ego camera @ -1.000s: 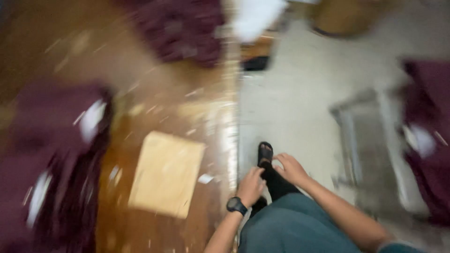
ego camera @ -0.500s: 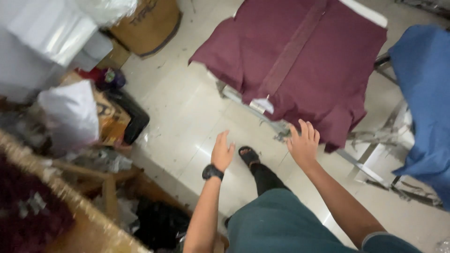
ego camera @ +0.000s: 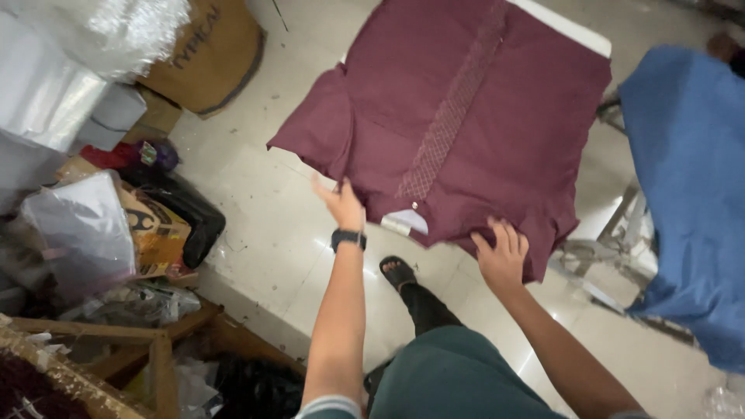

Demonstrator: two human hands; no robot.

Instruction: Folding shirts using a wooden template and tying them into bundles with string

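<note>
1. Pale shiny floor tiles (ego camera: 256, 209) fill the middle of the room, with clutter along the left side and cloth-covered frames at the right.
2. One maroon shirt (ego camera: 458, 116) lies spread flat on a raised board; its front strip of pattern runs down to a white tag (ego camera: 405, 221) at the near edge. The board under it is almost fully hidden, only a white corner shows at the top.
3. The left hand (ego camera: 341, 203) is open, fingers spread, at the near edge of the shirt, just beside the tag; I cannot tell if it touches the cloth. A black watch (ego camera: 348, 238) is on this wrist.
4. The right hand (ego camera: 502, 256) lies on the lower right edge of the shirt; the fingers rest on the cloth, not closed around it.
5. One blue cloth (ego camera: 687, 186) hangs at the right, cut off by the picture edge.
6. At the left I count one brown box (ego camera: 213, 58), one black bag (ego camera: 186, 213) and several clear plastic bags (ego camera: 77, 229); their contents are hard to make out.
7. One foot in a black sandal (ego camera: 397, 271) stands on the tiles.
</note>
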